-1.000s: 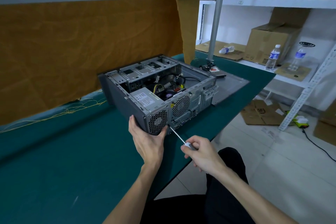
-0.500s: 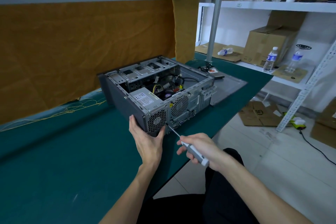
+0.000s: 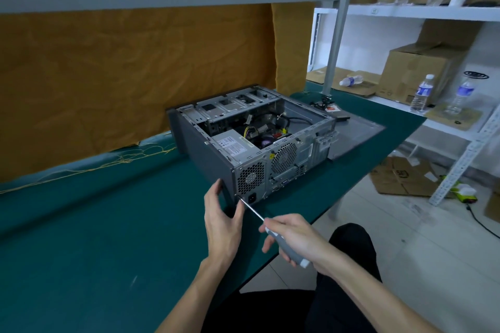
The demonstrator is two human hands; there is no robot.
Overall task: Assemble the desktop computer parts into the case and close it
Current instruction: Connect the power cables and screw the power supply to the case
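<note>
The computer case [image 3: 216,159] lies on its side on the green table [image 3: 94,224], near the table's right edge, with its open top facing up and its rear panel turned toward the person. Behind the table hangs a mustard-yellow cloth [image 3: 135,62], and to the right stands a white shelf unit [image 3: 405,12] carrying cardboard boxes [image 3: 416,73] and several water bottles [image 3: 421,94]. The case's grey side panel [image 3: 357,130] lies flat on the table just beyond the case, on its far right side. Inside the case sits the power supply [image 3: 234,144] with a white label on top, at the near left corner, and a tangle of cables [image 3: 270,127] fills the middle. Two round fan grilles [image 3: 283,157] show on the rear panel. The left hand [image 3: 220,220] cups the lower near corner of the case, fingers along the dark side wall and the thumb at the rear panel's bottom edge, bracing it. The right hand [image 3: 295,238] has its fingers wrapped around the grey handle of a screwdriver [image 3: 281,240], gripping it. The thin shaft slants up and to the left, and its tip meets the bottom left corner of the rear panel, just beside the left thumb and below the power socket [image 3: 252,199].
</note>
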